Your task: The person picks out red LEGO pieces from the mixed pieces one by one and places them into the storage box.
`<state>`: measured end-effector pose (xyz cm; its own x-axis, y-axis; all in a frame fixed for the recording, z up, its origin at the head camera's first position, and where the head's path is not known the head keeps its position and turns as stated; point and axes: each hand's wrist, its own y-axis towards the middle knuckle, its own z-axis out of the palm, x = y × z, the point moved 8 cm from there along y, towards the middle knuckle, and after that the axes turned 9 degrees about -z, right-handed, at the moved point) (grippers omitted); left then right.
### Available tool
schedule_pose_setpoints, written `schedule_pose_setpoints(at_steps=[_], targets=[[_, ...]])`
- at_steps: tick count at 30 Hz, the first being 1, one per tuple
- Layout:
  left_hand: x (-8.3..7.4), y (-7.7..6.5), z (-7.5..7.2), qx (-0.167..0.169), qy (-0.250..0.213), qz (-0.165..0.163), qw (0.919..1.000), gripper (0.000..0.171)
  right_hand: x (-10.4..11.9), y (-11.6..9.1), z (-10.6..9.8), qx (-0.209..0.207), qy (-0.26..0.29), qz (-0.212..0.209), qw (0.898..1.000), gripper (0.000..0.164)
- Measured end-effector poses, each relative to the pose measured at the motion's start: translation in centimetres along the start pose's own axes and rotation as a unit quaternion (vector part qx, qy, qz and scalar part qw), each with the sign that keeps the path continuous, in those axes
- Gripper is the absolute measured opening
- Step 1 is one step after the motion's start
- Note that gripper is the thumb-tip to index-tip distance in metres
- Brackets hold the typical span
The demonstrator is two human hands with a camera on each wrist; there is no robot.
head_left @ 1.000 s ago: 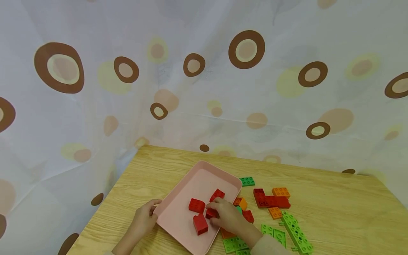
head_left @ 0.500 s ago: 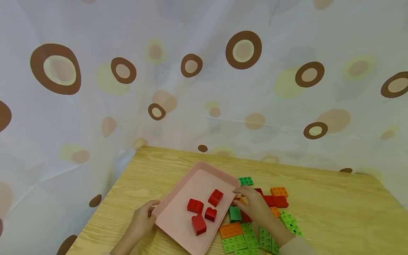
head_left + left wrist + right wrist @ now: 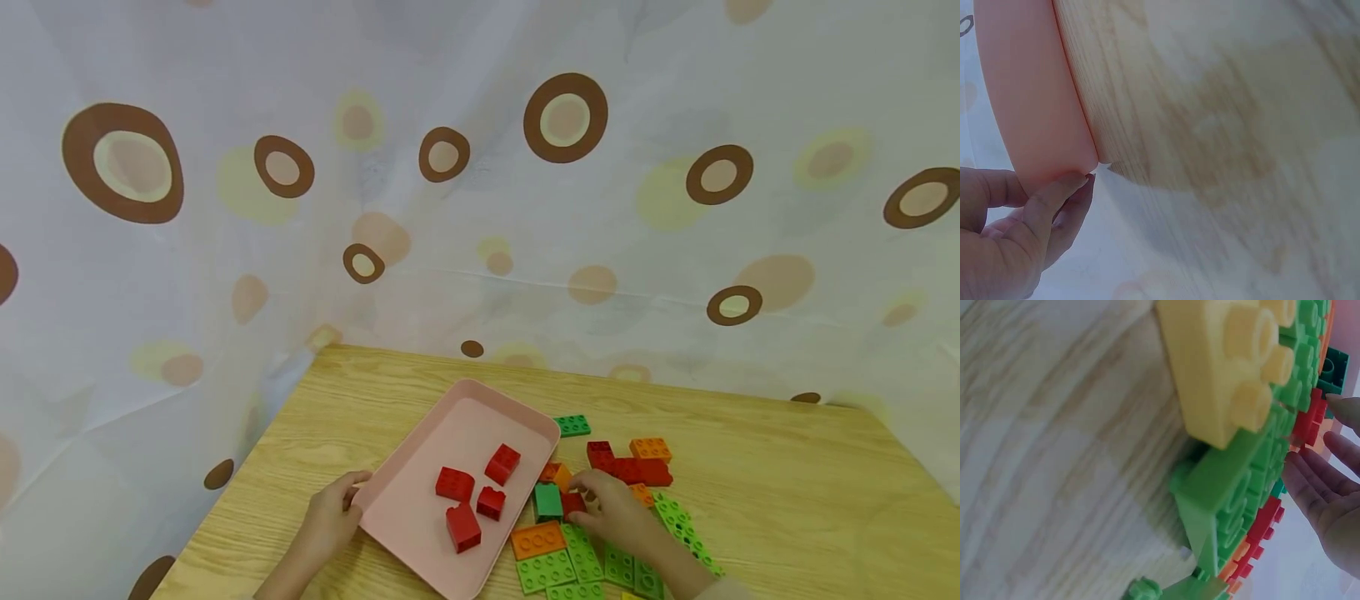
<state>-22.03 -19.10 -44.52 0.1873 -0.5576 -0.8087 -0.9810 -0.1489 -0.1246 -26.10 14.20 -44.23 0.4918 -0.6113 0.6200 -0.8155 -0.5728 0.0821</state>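
My left hand (image 3: 330,515) pinches the near left corner of a shallow pink tray (image 3: 405,450); in the left wrist view the thumb (image 3: 1054,194) lies against the tray's outer wall. Several red toy building bricks (image 3: 463,527) lie apart inside the tray. Just right of the tray, my right hand (image 3: 618,512) has thumb and fingers around a small red brick (image 3: 572,505). That brick sits beside a green block (image 3: 548,502). In the right wrist view the fingers (image 3: 1310,472) are beside the red brick (image 3: 1307,422), amid the other pieces.
Orange bricks (image 3: 538,540), light green flat plates (image 3: 545,572), a long light green piece (image 3: 682,529) and red bricks (image 3: 652,472) are spread right of the tray. A yellow brick (image 3: 1210,369) shows close in the right wrist view. Patterned cloth (image 3: 480,208) hangs behind the wooden table (image 3: 780,475).
My right hand has left the bricks in the tray, passed over the tray's right rim and come down at a red brick among the loose pieces. The left hand keeps its hold.
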Motion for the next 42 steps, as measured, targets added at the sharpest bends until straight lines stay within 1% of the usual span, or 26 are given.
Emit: schedule_pose_setpoints(at_steps=[3,8,22,28,36,38,42], targets=[[-0.1,0.0,0.0,-0.001,0.000,0.001,1.0000,0.042,0.1,0.1,0.4,0.002,0.002,-0.008,1.000,0.028],[-0.1,0.0,-0.1,-0.004,0.003,0.004,1.0000,0.042,0.0,0.2,0.8,-0.004,-0.017,-0.007,1.000,0.029],[0.1,0.0,0.0,-0.004,-0.004,0.001,1.0000,0.042,-0.1,0.0,0.9,-0.021,0.004,0.010,1.000,0.027],[0.1,0.0,-0.1,-0.002,-0.011,0.000,0.9999,0.043,0.1,-0.2,0.2,-0.048,0.007,-0.015,0.999,0.026],[0.2,0.2,-0.1,-0.005,-0.005,0.000,1.0000,0.043,0.9,-0.1,-1.2,-0.094,-0.006,-0.015,0.995,0.025],[0.2,0.2,0.0,-0.006,-0.004,0.002,1.0000,0.043,1.2,0.0,-1.4,-0.107,-0.011,-0.018,0.994,0.025],[0.2,0.2,0.0,-0.005,-0.006,0.008,0.9999,0.043,1.9,0.4,-1.3,-0.122,-0.001,-0.024,0.992,0.025]])
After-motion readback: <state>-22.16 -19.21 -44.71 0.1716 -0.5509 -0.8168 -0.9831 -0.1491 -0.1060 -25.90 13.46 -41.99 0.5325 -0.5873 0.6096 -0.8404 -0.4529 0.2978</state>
